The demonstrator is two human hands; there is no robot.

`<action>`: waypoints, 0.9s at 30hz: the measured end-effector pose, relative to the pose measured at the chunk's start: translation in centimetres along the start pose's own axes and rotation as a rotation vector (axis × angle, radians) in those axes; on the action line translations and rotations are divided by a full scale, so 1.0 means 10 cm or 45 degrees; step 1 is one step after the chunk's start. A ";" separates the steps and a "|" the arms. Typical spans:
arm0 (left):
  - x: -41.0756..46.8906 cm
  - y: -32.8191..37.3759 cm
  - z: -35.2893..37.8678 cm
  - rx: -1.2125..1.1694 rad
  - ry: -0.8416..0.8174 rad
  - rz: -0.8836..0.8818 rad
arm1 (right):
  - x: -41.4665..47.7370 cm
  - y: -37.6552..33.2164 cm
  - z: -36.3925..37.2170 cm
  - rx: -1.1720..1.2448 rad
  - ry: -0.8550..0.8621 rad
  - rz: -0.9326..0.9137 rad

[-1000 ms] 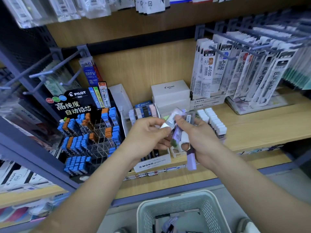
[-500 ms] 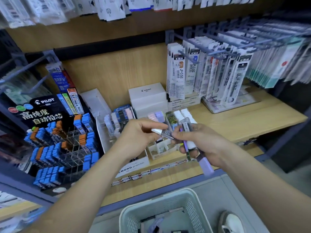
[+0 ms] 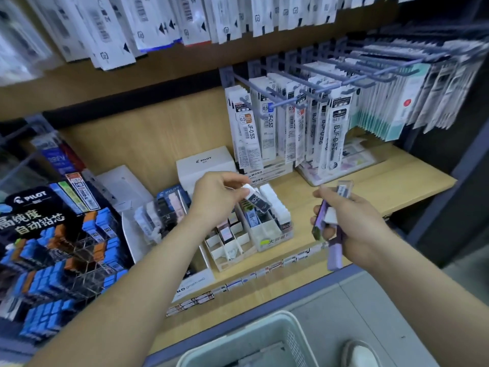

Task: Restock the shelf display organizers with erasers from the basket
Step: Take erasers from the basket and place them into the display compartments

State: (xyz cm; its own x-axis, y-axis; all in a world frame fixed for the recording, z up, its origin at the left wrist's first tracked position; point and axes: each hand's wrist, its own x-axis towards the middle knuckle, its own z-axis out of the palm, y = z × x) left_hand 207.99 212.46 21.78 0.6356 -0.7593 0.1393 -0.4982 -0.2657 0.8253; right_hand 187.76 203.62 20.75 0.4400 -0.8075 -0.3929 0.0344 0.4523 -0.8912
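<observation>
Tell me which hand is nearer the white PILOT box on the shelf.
Left. The left hand, pinching a black-sleeved eraser, sits just before the white PILOT box; the right hand, gripping several erasers, is well off to its right.

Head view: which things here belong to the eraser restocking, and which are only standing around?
Job in hand: left hand pinching one eraser; right hand holding an eraser bundle; shelf organizers; basket.
Standing around: Pilot lead display; hanging refill packs; white Pilot box.
</observation>
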 end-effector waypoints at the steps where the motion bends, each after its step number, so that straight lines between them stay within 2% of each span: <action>1: 0.05 -0.01 0.07 0.129 -0.012 0.034 | 0.00 -0.02 -0.03 0.015 0.001 0.004; 5: 0.15 -0.08 0.32 0.496 -0.080 0.109 | -0.08 -0.08 -0.01 -0.023 -0.093 -0.021; 8: 0.19 -0.13 0.41 0.619 -0.119 0.162 | -0.13 -0.13 0.03 -0.032 -0.169 -0.048; 12: 0.22 -0.21 0.50 0.609 -0.117 0.193 | -0.13 -0.13 0.07 -0.039 -0.156 -0.013; 17: 0.31 -0.24 0.52 0.616 -0.098 0.173 | -0.10 0.06 0.15 -0.074 -0.152 0.141; 24: 0.32 -0.29 0.58 0.896 -0.218 0.335 | -0.09 0.20 0.21 -0.061 -0.311 0.178; 26: 0.28 -0.24 0.56 0.831 -0.143 0.329 | -0.09 0.21 0.23 -0.061 -0.345 0.153; 27: 0.23 -0.19 0.54 0.695 -0.097 0.272 | -0.09 0.21 0.23 -0.037 -0.337 0.134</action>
State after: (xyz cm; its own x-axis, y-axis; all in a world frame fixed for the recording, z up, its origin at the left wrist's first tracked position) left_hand 207.21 208.02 17.62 0.4536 -0.8649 0.2150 -0.8548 -0.3540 0.3796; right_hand 189.50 206.14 19.73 0.6589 -0.6280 -0.4142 -0.0480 0.5144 -0.8562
